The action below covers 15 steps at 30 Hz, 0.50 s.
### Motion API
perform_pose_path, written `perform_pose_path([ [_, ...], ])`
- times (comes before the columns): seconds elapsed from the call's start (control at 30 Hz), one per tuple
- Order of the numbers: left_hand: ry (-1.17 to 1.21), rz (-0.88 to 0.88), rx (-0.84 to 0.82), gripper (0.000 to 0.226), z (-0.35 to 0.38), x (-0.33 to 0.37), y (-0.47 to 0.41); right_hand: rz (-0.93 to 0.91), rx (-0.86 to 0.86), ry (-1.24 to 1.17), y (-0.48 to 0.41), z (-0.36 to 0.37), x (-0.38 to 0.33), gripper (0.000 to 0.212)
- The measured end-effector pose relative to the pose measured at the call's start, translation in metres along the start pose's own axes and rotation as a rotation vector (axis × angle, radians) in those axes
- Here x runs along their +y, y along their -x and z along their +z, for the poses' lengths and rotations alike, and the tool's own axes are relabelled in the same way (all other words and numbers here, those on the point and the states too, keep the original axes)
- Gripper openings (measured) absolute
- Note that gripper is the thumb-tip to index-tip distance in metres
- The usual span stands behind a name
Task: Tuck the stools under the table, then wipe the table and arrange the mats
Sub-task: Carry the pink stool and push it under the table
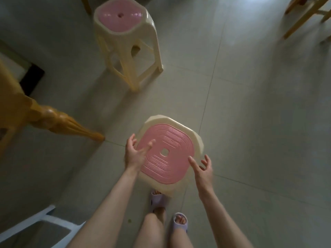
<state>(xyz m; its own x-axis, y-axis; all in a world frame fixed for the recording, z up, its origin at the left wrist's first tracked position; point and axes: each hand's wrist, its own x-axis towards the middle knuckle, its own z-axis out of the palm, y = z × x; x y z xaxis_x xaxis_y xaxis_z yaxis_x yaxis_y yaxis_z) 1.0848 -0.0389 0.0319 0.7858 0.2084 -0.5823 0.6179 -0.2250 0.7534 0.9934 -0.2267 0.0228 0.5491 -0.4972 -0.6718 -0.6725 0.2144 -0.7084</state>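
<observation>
The near stool [172, 140] stands on the floor just right of the table leg [59, 120], with the far stool [123, 17] beyond that leg. The left hand [133, 153] and right hand [203, 169] hover at the seat's sides, fingers spread, holding nothing. It looks like light, stiff moulded plastic, so the cream rim on opposite sides seems the surest grip.

Near stool [170, 140]: cream frame, pink seat ribbed in concentric rings.
Far stool [125, 38]: beyond the near stool, same cream and pink.
Counter leg [59, 122]: honey-yellow wood.
Floor [250, 104]: pale grey-green tiles.
Slippers [159, 199]: lilac.
</observation>
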Motion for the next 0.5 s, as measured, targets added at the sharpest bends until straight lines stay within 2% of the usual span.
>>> perform_pose_path([
  [0.17, -0.103, 0.017, 0.002, 0.122, 0.013, -0.044, -0.072, 0.021, 0.029, -0.020, -0.057, 0.026, 0.049, 0.117],
  [0.23, -0.142, 0.018, 0.009, 0.116, 0.011, -0.055, -0.094, 0.023, 0.029, -0.045, -0.068, 0.031, 0.063, 0.128],
  [0.37, -0.223, -0.037, -0.093, 0.122, 0.003, -0.069, -0.122, -0.010, 0.036, -0.110, -0.083, 0.037, 0.080, 0.122],
  [0.5, -0.145, -0.052, -0.110, 0.112, -0.007, -0.067, -0.118, -0.063, 0.040, -0.108, -0.080, 0.035, 0.071, 0.122],
])
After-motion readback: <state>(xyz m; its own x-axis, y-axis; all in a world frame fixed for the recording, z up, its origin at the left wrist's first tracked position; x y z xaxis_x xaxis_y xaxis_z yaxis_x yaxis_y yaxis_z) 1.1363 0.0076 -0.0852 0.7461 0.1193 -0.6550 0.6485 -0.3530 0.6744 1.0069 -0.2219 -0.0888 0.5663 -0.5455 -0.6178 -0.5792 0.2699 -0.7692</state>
